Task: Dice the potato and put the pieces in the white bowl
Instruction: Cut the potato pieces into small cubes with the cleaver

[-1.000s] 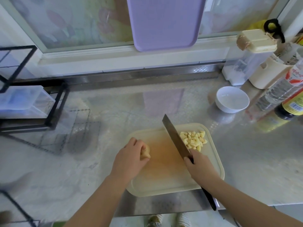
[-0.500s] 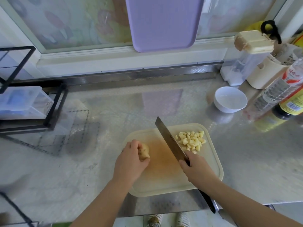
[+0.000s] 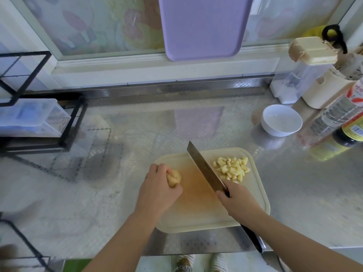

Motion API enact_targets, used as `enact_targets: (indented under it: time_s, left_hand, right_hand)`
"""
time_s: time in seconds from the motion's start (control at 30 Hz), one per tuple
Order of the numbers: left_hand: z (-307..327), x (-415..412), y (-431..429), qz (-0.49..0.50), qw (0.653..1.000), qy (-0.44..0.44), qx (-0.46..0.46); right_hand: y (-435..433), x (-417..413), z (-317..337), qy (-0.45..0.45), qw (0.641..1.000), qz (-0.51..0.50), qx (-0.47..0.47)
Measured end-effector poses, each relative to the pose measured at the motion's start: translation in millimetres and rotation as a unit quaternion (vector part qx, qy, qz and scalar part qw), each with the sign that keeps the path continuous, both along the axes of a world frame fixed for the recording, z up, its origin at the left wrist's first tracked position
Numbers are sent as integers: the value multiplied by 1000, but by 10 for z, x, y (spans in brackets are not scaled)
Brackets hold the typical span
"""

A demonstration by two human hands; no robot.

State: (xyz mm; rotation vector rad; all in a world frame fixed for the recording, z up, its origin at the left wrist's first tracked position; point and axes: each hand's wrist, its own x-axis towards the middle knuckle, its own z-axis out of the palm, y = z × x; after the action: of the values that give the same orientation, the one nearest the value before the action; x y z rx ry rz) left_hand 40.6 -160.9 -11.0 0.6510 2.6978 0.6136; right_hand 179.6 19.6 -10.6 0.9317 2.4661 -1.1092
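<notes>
Left hand [image 3: 157,190] cupped over potato chunk [image 3: 174,178] at cutting board's [image 3: 198,216] left edge; right hand [image 3: 238,201] gripping cleaver [image 3: 205,170], blade angled across board. Diced pieces [image 3: 231,168] heaped on far right corner. White bowl [image 3: 281,120] well apart on bench [image 3: 117,193], beyond board

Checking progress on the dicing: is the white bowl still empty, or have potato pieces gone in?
Empty. The white bowl shows only its bare white inside; the diced pieces all lie on the cutting board.
</notes>
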Motion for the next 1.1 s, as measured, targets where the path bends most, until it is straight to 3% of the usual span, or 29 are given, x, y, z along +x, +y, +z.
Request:
enact_targets:
  time_s: [0.23, 0.4, 0.6, 0.73, 0.9, 1.1]
  left_hand:
    - [41, 149, 554, -149, 988, 44, -14]
    - [-133, 163, 743, -162, 980, 95, -64]
    - [-209, 76, 558, -216, 971, 88, -59]
    - [-187, 50, 482, -211, 973, 78, -59]
    - [-137, 20, 509, -217, 972, -18, -92]
    - [-161, -43, 538, -177, 983, -11, -52]
  right_hand:
    - [130, 44, 87, 12, 1000, -21, 10]
    - [179, 103, 104, 1, 1000, -13, 18]
    - [165, 125, 71, -3, 1000, -14, 17]
    - [131, 109, 61, 1, 1000, -11, 14]
    - [118, 103, 40, -6, 1000, -3, 16]
    - [115, 108, 25, -11, 1000, -3, 22]
